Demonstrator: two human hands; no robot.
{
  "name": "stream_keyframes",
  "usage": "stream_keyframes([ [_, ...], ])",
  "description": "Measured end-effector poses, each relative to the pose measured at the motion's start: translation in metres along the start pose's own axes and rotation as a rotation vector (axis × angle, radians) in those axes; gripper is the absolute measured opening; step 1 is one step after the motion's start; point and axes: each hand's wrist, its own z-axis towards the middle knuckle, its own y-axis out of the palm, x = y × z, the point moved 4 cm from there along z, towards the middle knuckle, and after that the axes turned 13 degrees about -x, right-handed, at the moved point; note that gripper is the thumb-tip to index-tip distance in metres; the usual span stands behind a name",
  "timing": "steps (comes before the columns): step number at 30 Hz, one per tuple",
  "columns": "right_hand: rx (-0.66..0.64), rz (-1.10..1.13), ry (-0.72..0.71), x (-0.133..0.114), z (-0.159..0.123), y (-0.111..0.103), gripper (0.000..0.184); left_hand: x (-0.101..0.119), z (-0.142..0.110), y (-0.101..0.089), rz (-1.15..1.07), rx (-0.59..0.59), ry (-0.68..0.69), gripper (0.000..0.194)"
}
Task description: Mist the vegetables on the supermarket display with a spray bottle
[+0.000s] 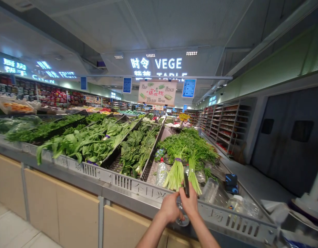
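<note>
My left hand point(169, 207) is closed around a clear plastic bottle point(183, 221), whose round end shows below the fingers. Close beside it, my right hand point(190, 201) grips a dark, narrow, knife-like tool point(186, 184) that points upward; its lower part is hidden by the fingers. Both hands are over the metal front edge of the vegetable stand point(145, 189). Just beyond them lie a bunch of celery point(175, 174) tied with a purple band and a second celery bunch point(193, 172). A clear bottle with a red cap point(162, 172) stands to their left.
A clear plastic container point(209, 190), a dark phone-like object point(231, 183) and a large clear bottle point(241, 205) lie at the right. Leafy greens point(140, 144) fill black-sided bins leftward. A white object point(312, 199) is at far right, before grey doors point(290, 137).
</note>
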Motion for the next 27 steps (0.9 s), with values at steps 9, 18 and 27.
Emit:
stream_keyframes([
  [9,0.037,0.021,0.000,-0.002,-0.016,0.010,0.031,-0.009,-0.015,0.002,0.039,0.004,-0.031,0.069],
  [18,0.061,-0.008,0.042,0.004,-0.034,0.016,0.029,-0.022,-0.020,0.012,0.003,-0.058,-0.042,0.068],
  [27,0.142,0.021,-0.061,-0.045,0.005,-0.016,0.035,0.007,-0.015,-0.023,-0.177,0.130,0.117,0.083],
])
